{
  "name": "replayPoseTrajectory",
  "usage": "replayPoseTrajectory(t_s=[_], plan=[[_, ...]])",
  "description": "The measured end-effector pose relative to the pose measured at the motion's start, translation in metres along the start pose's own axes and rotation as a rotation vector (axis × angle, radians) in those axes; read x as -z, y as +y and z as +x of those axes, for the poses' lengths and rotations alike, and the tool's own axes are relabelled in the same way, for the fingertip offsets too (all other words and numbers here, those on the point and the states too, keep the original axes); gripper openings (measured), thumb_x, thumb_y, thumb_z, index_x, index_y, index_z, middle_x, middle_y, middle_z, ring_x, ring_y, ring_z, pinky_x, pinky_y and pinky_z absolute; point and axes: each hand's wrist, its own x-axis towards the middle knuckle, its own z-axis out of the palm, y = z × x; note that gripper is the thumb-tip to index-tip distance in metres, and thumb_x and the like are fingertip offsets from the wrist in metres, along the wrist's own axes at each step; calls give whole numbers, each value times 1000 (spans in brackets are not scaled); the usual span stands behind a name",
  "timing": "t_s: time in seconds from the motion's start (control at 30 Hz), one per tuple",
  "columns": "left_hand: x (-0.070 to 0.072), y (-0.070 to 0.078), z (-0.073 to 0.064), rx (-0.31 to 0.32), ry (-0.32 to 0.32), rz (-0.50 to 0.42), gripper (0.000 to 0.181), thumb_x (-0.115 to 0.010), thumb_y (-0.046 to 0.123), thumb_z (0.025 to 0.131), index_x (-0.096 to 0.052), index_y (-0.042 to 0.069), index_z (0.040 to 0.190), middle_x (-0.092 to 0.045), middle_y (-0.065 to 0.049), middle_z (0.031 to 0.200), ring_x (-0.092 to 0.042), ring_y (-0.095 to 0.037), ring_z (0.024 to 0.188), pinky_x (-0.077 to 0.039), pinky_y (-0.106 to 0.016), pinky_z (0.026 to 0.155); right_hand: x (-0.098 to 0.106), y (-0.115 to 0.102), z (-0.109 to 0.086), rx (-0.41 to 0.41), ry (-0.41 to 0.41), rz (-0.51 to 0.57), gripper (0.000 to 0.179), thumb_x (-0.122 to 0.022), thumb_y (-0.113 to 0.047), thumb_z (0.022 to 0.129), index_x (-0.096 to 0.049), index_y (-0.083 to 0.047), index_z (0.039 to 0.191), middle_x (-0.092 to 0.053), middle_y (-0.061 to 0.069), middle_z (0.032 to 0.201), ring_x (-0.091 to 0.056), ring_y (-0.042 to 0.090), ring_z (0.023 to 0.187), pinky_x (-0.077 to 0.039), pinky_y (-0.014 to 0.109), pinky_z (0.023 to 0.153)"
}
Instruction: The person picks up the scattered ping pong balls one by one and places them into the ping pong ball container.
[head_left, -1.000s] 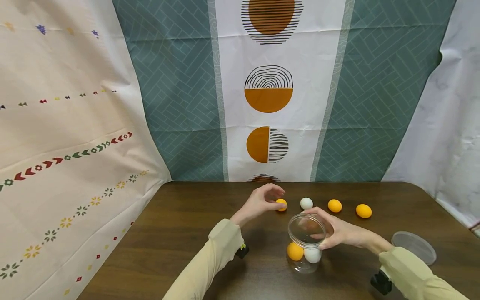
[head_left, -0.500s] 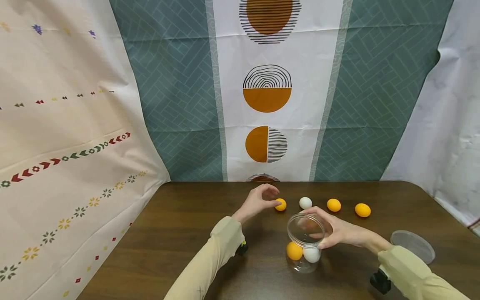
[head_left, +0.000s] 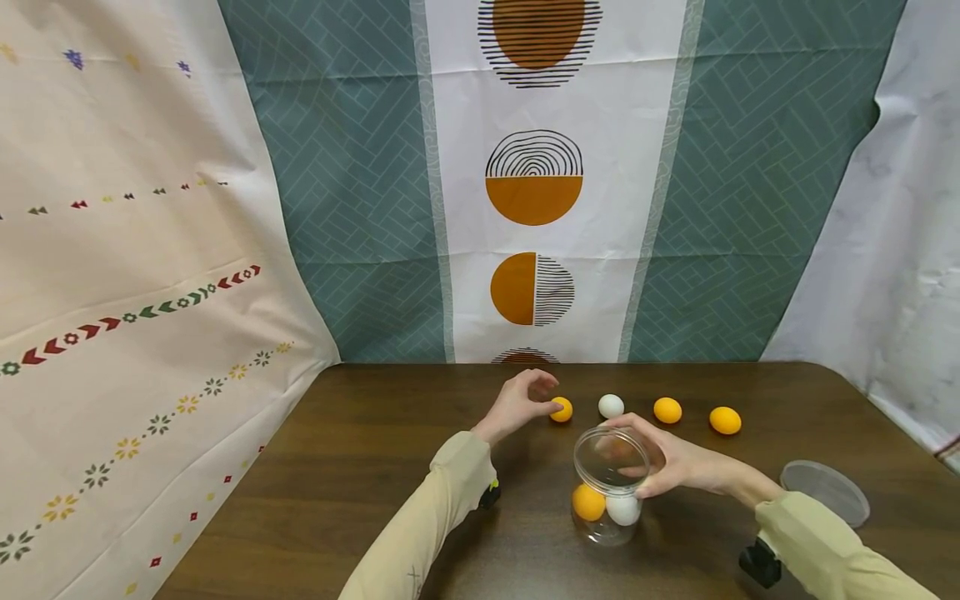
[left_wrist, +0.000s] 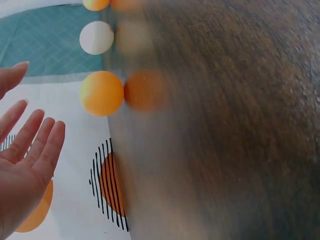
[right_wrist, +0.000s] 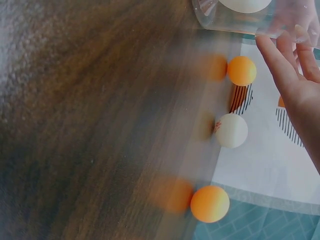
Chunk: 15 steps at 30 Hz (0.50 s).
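Note:
My left hand (head_left: 517, 406) hovers over the table with thumb and fingers spread, beside an orange ping-pong ball (head_left: 562, 411). In the left wrist view a gap shows between the fingers (left_wrist: 51, 145) and that orange ball (left_wrist: 102, 93). My right hand (head_left: 678, 462) grips a clear, lidless jar (head_left: 607, 537) by its upper side, thumb near the rim and fingers behind. Through its wall I see an orange ball (head_left: 588, 502) and a white ball (head_left: 623, 510) at the bottom. The right wrist view catches only part of the jar (right_wrist: 220, 22).
Along the back of the dark wooden table (head_left: 360, 467) lie a white ball (head_left: 611, 406) and two more orange balls, one nearer (head_left: 667, 410) and one farther right (head_left: 725, 421). A clear round lid (head_left: 825, 493) rests at the right. Patterned cloth (head_left: 536, 292) hangs behind.
My left hand has drawn slightly left from the nearby orange ball, and its forearm has shifted a little right. The right hand keeps its grip on the jar; the balls stay put.

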Motion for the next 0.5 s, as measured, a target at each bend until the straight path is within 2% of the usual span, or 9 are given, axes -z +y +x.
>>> replayPoseTrajectory(t_s=[0.3,0.5], plan=[[-5,-3,3,7,7,20,33,-73,14,77,-59,7,106,-56,-5,105,-52,-19,97,-42,-37,85,1,1,0,-8,3,3,72,-64,-7,81,-17,-7,135,-24,23,136,-29,36,123,-32,51,92],[-7,-5,4,26,12,45,35,-73,14,77,-59,4,107,-56,-9,105,-52,-20,96,-42,-36,84,1,2,0,-1,3,5,72,-64,-7,81,-17,-7,135,-24,25,136,-29,36,123,-33,50,92]])
